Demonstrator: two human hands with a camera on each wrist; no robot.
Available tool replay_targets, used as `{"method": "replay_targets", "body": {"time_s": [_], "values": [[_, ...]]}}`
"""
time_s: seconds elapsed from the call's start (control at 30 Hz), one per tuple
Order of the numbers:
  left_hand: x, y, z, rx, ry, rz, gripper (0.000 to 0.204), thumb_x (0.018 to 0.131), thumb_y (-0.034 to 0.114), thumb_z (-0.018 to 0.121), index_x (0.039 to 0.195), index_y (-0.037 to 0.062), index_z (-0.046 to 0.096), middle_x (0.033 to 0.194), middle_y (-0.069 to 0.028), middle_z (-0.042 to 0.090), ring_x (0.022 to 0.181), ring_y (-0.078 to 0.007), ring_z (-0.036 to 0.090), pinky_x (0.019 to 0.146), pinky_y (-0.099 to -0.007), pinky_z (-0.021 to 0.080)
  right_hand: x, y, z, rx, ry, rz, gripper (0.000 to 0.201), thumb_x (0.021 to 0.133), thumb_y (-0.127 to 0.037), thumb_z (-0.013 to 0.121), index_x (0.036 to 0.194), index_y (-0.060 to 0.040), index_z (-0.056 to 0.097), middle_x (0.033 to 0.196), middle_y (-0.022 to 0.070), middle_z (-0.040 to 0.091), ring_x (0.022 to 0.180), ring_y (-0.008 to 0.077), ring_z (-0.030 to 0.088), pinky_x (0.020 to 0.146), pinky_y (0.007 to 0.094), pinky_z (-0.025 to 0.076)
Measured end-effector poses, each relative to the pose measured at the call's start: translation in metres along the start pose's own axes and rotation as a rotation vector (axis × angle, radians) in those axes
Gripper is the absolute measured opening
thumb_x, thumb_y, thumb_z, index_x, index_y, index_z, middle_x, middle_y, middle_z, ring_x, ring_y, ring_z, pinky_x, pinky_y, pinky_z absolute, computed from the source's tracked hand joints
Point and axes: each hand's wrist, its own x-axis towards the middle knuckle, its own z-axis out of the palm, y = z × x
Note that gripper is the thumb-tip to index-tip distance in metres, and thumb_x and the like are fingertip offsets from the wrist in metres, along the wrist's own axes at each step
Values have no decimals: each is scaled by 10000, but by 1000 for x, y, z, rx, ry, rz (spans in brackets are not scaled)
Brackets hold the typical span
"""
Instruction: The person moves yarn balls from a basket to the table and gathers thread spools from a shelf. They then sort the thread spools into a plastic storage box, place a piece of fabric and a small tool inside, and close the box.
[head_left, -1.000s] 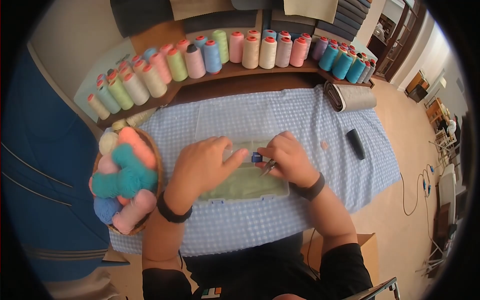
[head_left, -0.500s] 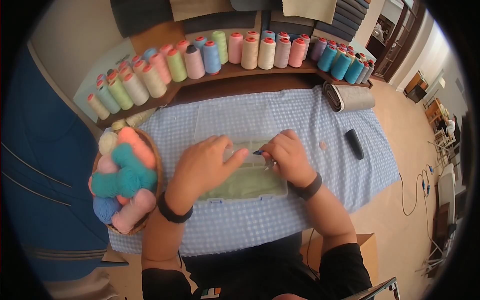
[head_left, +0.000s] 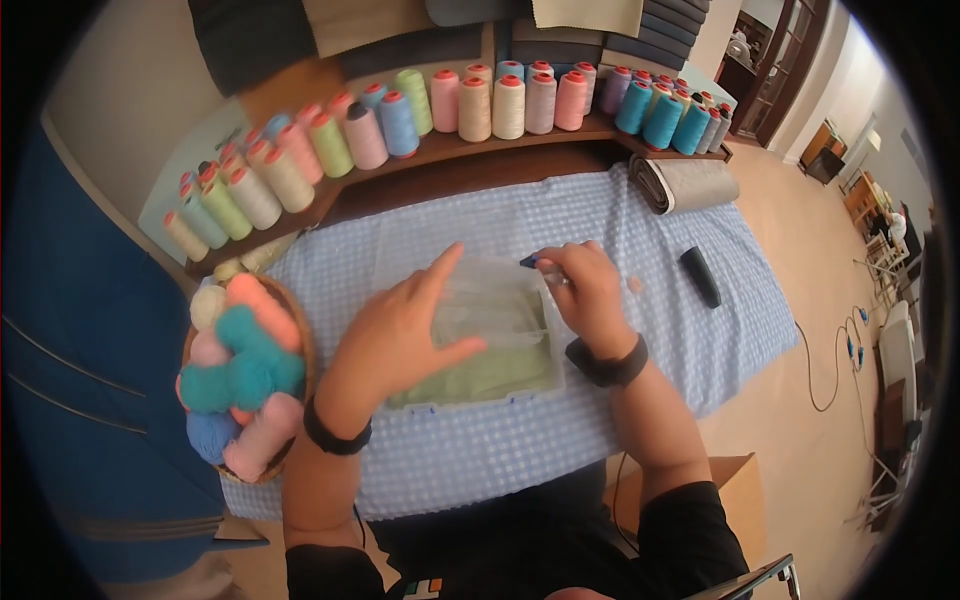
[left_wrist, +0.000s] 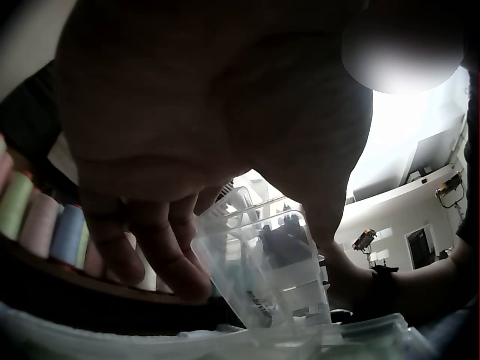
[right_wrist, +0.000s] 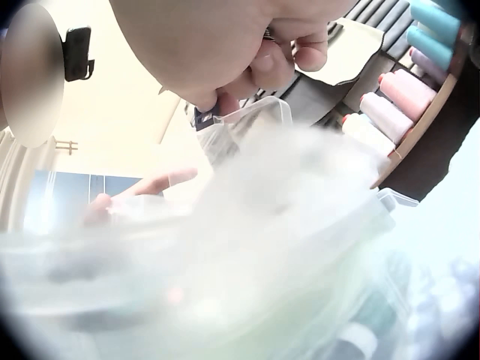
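Observation:
My left hand (head_left: 395, 325) is spread above the left part of a clear plastic case (head_left: 405, 400) with green fabric-like material inside, thumb and forefinger held wide apart. In the left wrist view a small clear box (left_wrist: 259, 262) with dark pieces in it stands tilted between fingers and thumb. Above the case's right back corner, my right hand (head_left: 588, 290) pinches a small dark blue piece (head_left: 529, 261), which carries a pale mark in the right wrist view. A bit of silvery metal shows within the same hand; its kind is hidden by the fingers.
A basket of yarn (head_left: 305, 390) stands left on the blue checked cloth (head_left: 500, 450). Rolled grey fabric (head_left: 700, 185) and a black cylindrical object (head_left: 701, 277) lie to the right. Thread cones (head_left: 508, 108) line the shelf behind.
My right hand has moved back and slightly right with the blue piece. The left thumb and forefinger have spread apart. The head view has shifted a little.

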Motion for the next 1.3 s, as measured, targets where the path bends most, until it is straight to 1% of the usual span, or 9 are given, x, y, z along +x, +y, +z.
{"method": "replay_targets", "body": {"time_s": [0.23, 0.33, 0.43, 0.53, 0.63, 0.73, 0.83, 1.13, 1.3], "values": [[2, 11, -7, 69, -91, 99, 968, 806, 390, 906, 1626, 143, 456, 1184, -130, 669, 962, -323, 669, 856, -427, 568, -3, 4, 5, 23, 107, 164, 159, 893, -48, 764, 1046, -80, 741, 871, 86, 760, 701, 293, 636, 699, 378, 495], [2, 7, -5, 105, -75, 138, 936, 797, 398, 910, 1596, 136, 500, 1193, -129, 668, 1001, -332, 681, 871, -430, 569, -4, 6, 8, 48, 82, 184, 238, 902, -76, 782, 1132, -79, 717, 844, 100, 735, 708, 290, 645, 692, 387, 518], [0, 8, -6, 102, -6, 116, 920, 790, 403, 913, 1577, 130, 524, 1219, -127, 673, 1017, -336, 686, 886, -431, 572, -3, -6, 2, 179, 8, 504, 314, 941, -75, 749, 1242, -68, 660, 848, 124, 701, 725, 270, 660, 708, 400, 534], [0, 9, -9, 111, 27, 63, 913, 788, 400, 913, 1570, 128, 528, 1259, -124, 677, 1043, -342, 692, 898, -433, 576, -15, 11, 2, 358, 95, 351, 348, 975, -64, 689, 1312, -54, 604, 939, 150, 679, 784, 246, 681, 749, 394, 545], [1, 10, -12, 123, -7, 5, 916, 789, 392, 914, 1573, 128, 520, 1291, -121, 678, 1070, -350, 698, 903, -435, 580, -18, 10, -1, 484, 29, 155, 322, 975, -42, 643, 1295, -41, 606, 1039, 155, 662, 832, 261, 682, 763, 373, 547], [2, 11, -8, 113, -13, -6, 927, 790, 382, 916, 1582, 132, 504, 1301, -125, 676, 1089, -358, 701, 907, -438, 585, -6, -9, -12, 362, -290, 144, 336, 971, -41, 650, 1304, -47, 606, 1074, 136, 646, 896, 289, 689, 793, 376, 560], [2, 10, -4, 62, 28, 26, 947, 784, 365, 925, 1593, 138, 489, 1309, -140, 672, 1104, -363, 703, 925, -435, 590, -1, -17, -7, 307, -350, 103, 371, 958, -15, 642, 1328, -46, 618, 1078, 124, 641, 910, 320, 692, 813, 410, 570], [2, 4, -1, -73, 32, 9, 989, 783, 326, 942, 1625, 141, 456, 1322, -169, 672, 1106, -335, 711, 937, -421, 604, 3, -13, -5, 220, -295, -88, 454, 905, 5, 699, 1354, -57, 670, 1153, 108, 666, 1020, 337, 673, 895, 419, 535], [3, 4, -1, -79, 16, -26, 981, 792, 308, 937, 1630, 140, 456, 1321, -166, 680, 1081, -322, 710, 927, -413, 599, -1, -2, 3, 144, -190, -158, 386, 871, -12, 763, 1246, -89, 710, 1119, 72, 695, 1007, 289, 668, 874, 401, 508]]}}
